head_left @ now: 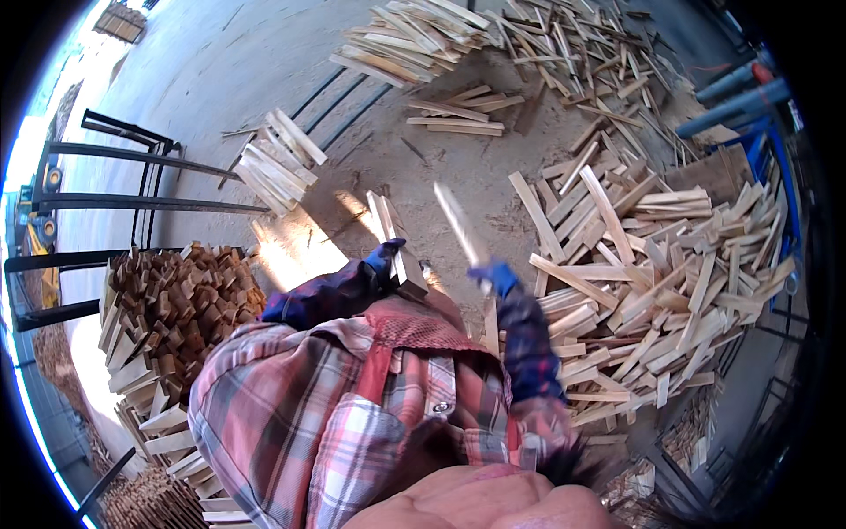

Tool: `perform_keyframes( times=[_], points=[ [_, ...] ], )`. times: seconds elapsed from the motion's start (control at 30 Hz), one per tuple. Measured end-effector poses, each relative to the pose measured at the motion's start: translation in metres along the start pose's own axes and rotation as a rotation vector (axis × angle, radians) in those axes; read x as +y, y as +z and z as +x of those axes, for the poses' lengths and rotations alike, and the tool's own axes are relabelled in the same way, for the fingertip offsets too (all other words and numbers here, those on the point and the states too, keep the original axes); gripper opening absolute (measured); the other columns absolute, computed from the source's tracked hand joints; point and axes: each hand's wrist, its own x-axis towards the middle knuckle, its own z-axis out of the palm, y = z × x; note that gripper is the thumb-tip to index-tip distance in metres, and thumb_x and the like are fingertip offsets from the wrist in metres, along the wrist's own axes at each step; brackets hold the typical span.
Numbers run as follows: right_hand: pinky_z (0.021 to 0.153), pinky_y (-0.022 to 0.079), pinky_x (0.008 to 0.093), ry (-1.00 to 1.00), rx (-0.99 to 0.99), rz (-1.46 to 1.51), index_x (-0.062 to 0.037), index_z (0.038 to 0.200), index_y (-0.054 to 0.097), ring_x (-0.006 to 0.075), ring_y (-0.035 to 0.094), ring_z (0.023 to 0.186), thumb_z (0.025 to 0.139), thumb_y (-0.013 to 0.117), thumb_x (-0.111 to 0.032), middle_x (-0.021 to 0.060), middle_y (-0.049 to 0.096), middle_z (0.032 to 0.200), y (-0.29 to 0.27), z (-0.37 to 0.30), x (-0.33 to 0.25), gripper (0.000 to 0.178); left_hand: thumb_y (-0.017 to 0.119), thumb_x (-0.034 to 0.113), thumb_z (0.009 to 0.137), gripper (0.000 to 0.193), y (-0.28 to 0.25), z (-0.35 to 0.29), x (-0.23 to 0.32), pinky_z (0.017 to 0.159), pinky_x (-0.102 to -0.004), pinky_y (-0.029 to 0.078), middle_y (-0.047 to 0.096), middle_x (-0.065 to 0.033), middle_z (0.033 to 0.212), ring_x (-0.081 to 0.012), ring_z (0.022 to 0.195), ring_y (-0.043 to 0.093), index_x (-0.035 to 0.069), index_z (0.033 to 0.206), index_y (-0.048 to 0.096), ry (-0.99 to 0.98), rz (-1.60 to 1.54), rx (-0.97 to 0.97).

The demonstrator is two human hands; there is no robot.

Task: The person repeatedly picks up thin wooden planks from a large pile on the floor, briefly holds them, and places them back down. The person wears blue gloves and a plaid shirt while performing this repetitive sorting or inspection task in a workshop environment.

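Note:
My left hand (384,256), in a blue glove, is closed around a few pale wooden slats (407,270) held together in front of my body. To its right, my gloved right hand (499,278) grips the lower end of a single wooden slat (458,219), which points up and away and is smeared by motion. The two hands are apart. Right beside my right hand lies a large loose pile of wooden slats (634,291). My checked sleeves and shirt hide the space below.
A tight stack of wood pieces (189,291) stands at the left among black metal bars (150,204). Ahead, a small slat bundle (278,163) and a larger stack (410,40) rest near rails. Scattered slats (573,53) cover the far right floor. Blue pipes (736,106) edge the right.

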Motion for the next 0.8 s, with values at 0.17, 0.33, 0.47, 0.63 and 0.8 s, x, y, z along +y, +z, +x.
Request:
perform_keyframes(
  times=[0.17, 0.33, 0.47, 0.63, 0.8],
  points=[
    [0.072, 0.048, 0.0390, -0.589, 0.776, -0.407, 0.0051, 0.090, 0.057, 0.0328, 0.061, 0.078, 0.073, 0.071, -0.048, 0.0224, 0.063, 0.086, -0.081, 0.089, -0.269, 0.058, 0.058, 0.044, 0.081, 0.066, -0.028, -0.009, 0.063, 0.095, -0.0504, 0.043, 0.060, -0.0257, 0.105, -0.0402, 0.101, 0.058, -0.005, 0.123, 0.047, -0.067, -0.251, -0.190],
    [0.090, 0.043, 0.0359, -0.421, 0.127, 1.465, 0.0050, 0.113, 0.052, 0.0270, 0.054, 0.102, 0.082, 0.062, -0.044, 0.0196, 0.057, 0.110, -0.055, 0.072, -0.190, 0.059, 0.055, 0.039, 0.089, 0.048, 0.054, -0.022, 0.087, 0.089, -0.0497, 0.047, 0.061, -0.0223, 0.105, -0.0370, 0.098, 0.061, -0.001, 0.114, 0.052, 0.105, 0.132, -0.327],
    [0.095, 0.042, 0.0340, -0.173, -0.067, 1.201, 0.0017, 0.123, 0.049, 0.0232, 0.050, 0.110, 0.086, 0.062, -0.034, 0.0140, 0.054, 0.118, 0.055, -0.012, -0.128, 0.053, 0.054, 0.042, 0.089, 0.051, 0.067, 0.031, 0.072, 0.089, -0.0462, 0.047, 0.062, -0.0220, 0.106, -0.0342, 0.096, 0.062, -0.001, 0.116, 0.053, -0.280, 0.137, -0.401],
    [0.077, 0.048, 0.0323, -0.249, 0.767, 1.245, 0.0000, 0.108, 0.056, 0.0150, 0.057, 0.090, 0.078, 0.073, -0.023, 0.0045, 0.061, 0.093, 0.148, -0.060, -0.028, 0.041, 0.052, 0.039, 0.090, 0.050, 0.140, 0.040, 0.008, 0.083, -0.0405, 0.052, 0.063, -0.0173, 0.105, -0.0285, 0.092, 0.063, 0.001, 0.123, 0.051, -0.617, 0.898, -0.502],
    [0.064, 0.046, 0.0302, -0.264, 1.142, 1.696, -0.0076, 0.108, 0.059, 0.0167, 0.055, 0.075, 0.079, 0.068, -0.040, 0.0063, 0.059, 0.084, 0.258, -0.157, 0.090, 0.044, 0.053, 0.029, 0.090, 0.049, 0.174, 0.002, -0.046, 0.092, -0.0406, 0.049, 0.059, -0.0203, 0.115, -0.0300, 0.102, 0.061, -0.007, 0.122, 0.047, -1.004, 1.151, -0.562]
  ],
)
